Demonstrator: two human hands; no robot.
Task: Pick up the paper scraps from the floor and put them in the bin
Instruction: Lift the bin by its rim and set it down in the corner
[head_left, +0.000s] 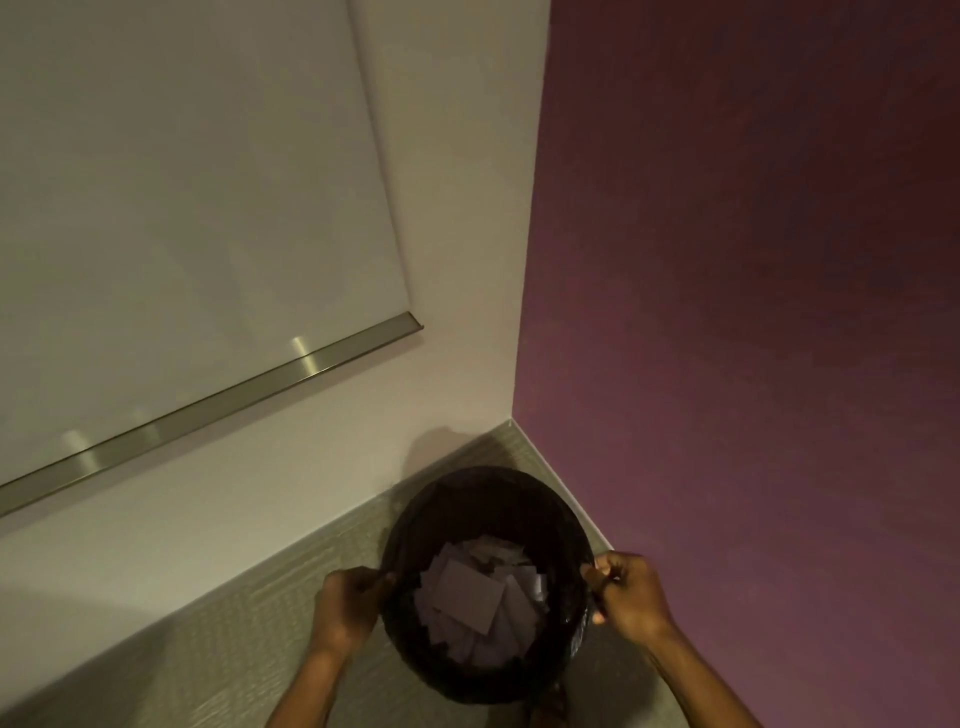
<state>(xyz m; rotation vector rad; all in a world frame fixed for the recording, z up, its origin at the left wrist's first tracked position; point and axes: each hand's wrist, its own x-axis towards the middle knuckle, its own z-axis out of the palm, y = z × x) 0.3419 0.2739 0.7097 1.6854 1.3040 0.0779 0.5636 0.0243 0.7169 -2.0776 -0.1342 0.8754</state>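
Observation:
A round bin (485, 491) lined with a black plastic bag stands in the corner of the room, low in the head view. Several pale paper scraps (470, 597) lie piled inside it. My left hand (349, 605) grips the bin's left rim, fingers closed on the bag's edge. My right hand (626, 592) pinches the right rim in the same way. Both forearms reach in from the bottom edge. No scraps show on the visible floor.
A white wall (457, 312) with a metal ledge (218, 410) under a whiteboard runs on the left. A purple wall (753, 312) closes the right side. Grey carpet (249, 649) lies around the bin, which sits close to both walls.

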